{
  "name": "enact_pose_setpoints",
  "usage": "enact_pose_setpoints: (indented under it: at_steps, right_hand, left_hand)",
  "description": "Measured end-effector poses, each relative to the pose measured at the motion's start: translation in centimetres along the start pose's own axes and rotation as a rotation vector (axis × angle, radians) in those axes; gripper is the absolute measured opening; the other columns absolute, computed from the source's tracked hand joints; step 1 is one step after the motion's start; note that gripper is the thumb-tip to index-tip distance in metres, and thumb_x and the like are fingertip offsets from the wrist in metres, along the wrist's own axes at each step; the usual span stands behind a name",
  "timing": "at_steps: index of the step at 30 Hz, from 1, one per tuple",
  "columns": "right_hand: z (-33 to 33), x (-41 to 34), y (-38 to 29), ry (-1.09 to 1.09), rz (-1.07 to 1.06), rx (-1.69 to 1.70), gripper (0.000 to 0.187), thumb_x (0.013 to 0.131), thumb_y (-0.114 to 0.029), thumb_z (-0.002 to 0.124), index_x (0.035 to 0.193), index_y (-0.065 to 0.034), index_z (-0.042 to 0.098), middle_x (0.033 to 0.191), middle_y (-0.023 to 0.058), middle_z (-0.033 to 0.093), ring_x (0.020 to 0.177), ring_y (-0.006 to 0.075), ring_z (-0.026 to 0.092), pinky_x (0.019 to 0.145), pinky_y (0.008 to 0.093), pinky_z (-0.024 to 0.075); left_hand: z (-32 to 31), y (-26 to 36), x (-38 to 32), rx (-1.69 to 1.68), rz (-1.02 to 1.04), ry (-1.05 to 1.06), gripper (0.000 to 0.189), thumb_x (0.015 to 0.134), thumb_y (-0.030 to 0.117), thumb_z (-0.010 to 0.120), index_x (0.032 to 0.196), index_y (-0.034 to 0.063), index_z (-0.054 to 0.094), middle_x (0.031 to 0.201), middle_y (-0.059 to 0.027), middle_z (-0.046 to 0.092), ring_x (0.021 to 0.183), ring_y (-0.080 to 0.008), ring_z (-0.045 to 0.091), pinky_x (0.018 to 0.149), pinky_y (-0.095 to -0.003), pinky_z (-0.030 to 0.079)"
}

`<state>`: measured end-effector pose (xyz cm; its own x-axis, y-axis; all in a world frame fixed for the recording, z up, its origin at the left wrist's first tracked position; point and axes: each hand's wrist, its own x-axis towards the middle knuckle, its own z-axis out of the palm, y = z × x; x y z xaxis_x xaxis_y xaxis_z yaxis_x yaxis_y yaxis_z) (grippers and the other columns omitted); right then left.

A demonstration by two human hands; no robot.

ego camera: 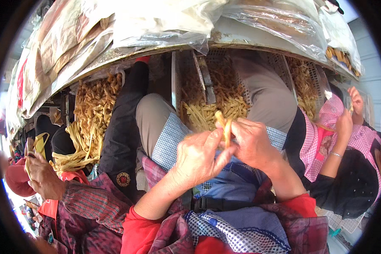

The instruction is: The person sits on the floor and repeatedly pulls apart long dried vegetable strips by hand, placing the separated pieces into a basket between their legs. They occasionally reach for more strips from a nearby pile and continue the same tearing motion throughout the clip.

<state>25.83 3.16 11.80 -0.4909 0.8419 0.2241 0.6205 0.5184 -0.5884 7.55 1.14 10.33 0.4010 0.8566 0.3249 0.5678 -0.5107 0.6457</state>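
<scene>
Both hands meet above my lap, around a knotted strip of pale yellow, pliable food [227, 127]. My left hand [198, 155] pinches the strip from the left between thumb and fingers. From the right, my right hand [252, 143] grips it too; its fingertips are partly hidden behind the strip. Just beyond the hands, between my knees, a perforated plastic crate [247, 92] holds many similar yellow pieces [203, 116], with browner knotted ones farther back. A blue checked apron [170, 139] covers my lap.
A table edge [158, 49] with plastic sheeting [165, 19] curves across the top. A metal bar [204, 79] hangs over the crate. A co-worker's hand [44, 174] is at left, near a heap of yellow strips [89, 127]; another co-worker's hands [344, 122] hold a strip at right.
</scene>
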Motion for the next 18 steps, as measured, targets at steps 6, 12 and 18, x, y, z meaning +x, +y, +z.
enact_pose_setpoints:
  at_steps: [6,12,18]
  right_hand:
    - [1.1,0.3,-1.7,0.185,0.411,0.956,0.013,0.097,-0.017,0.058,0.101,-0.0046,0.058,0.077,0.0033,0.059,0.062,0.0125,0.058,0.052,0.0260,0.0464]
    - [-3.4,1.4,1.4,0.268,0.461,1.695,0.022,0.103,-0.027,0.049,0.095,-0.0077,0.054,0.072,-0.0018,0.042,0.055,0.0029,0.033,0.045,0.0173,0.0316]
    - [-2.5,2.1,1.1,0.275,0.454,1.403,0.028,0.104,-0.026,0.045,0.093,-0.0033,0.056,0.084,0.0063,0.053,0.060,0.0080,0.045,0.059,0.0255,0.0458]
  left_hand:
    - [1.3,0.2,-1.2,-0.464,-0.407,0.121,0.032,0.100,0.026,0.052,0.087,-0.0006,0.065,0.067,-0.0168,0.059,0.057,-0.0297,0.058,0.055,-0.0387,0.047]
    - [-0.6,-2.3,-2.9,-0.443,-0.510,-0.191,0.031,0.097,0.026,0.056,0.078,0.0020,0.061,0.064,-0.0070,0.058,0.061,-0.0136,0.058,0.057,-0.0298,0.046]
    - [0.0,-2.1,0.4,-0.370,-0.336,-0.075,0.016,0.094,0.015,0.061,0.100,0.0001,0.063,0.072,-0.0136,0.059,0.063,-0.0216,0.060,0.060,-0.0335,0.048]
